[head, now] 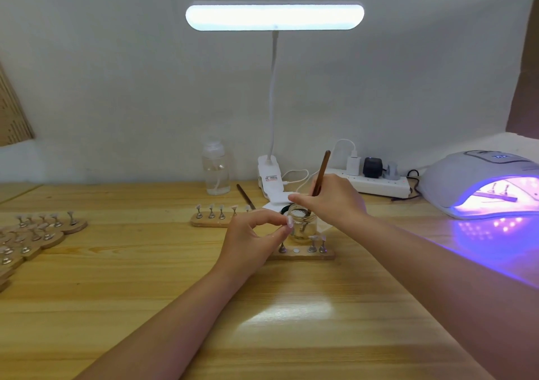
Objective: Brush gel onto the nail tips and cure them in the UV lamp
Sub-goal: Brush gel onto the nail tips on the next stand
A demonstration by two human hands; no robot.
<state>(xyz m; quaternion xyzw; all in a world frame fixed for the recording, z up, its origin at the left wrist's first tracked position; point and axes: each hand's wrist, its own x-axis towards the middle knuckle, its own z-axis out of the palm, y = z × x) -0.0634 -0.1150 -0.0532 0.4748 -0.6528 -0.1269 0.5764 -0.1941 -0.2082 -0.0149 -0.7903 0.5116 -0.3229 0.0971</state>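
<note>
1. Right hand (pixel 329 201) grips a brush (pixel 320 172), tip down in the jar (pixel 302 223).
2. Left hand (pixel 253 238) pinches a nail tip (pixel 289 221) right beside that jar.
3. UV lamp (pixel 478 184) glows purple, well off to the right hand's right.

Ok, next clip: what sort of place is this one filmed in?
Most likely a small nail workbench for making press-on nails. A lit UV lamp stands on the wooden table, wooden holders carry rows of nail tips, and the right hand dips a brush into a small jar.

I sit at a pale wooden desk (pixel 122 292) against a plain white wall (pixel 116 73). My clip-on desk lamp (pixel 274 17) glows white overhead, glaring off the wood.
</note>
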